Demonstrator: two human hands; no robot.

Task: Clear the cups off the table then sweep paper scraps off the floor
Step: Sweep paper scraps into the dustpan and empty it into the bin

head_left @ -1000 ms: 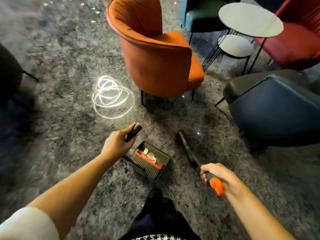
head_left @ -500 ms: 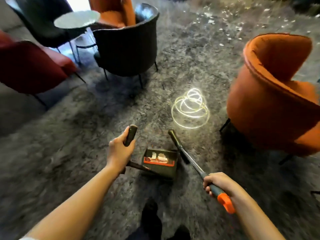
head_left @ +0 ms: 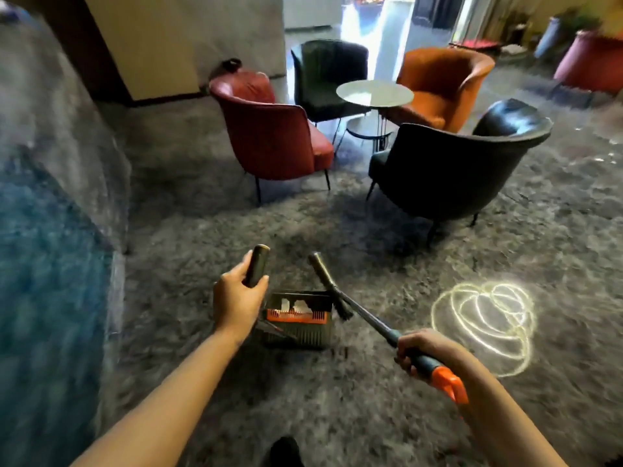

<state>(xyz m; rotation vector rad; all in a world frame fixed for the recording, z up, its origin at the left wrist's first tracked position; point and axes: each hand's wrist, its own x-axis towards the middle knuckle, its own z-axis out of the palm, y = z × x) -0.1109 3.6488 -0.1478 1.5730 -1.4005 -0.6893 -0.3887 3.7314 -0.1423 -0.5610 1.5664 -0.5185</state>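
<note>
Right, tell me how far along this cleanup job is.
Done: the round table shows no cups, and the dustpan holds white scraps. In hand: the left hand holds the dustpan's handle, the right hand grips the broom. Left: pale specks on the floor at far right look like more scraps, though blurred.

Left hand (head_left: pixel 236 299), wrapped round dustpan handle (head_left: pixel 257 264), arm extended forward, right hand (head_left: pixel 423 352), clenched round broom handle (head_left: pixel 365 316), orange end cap (head_left: pixel 450 385) protruding behind the grip.
</note>
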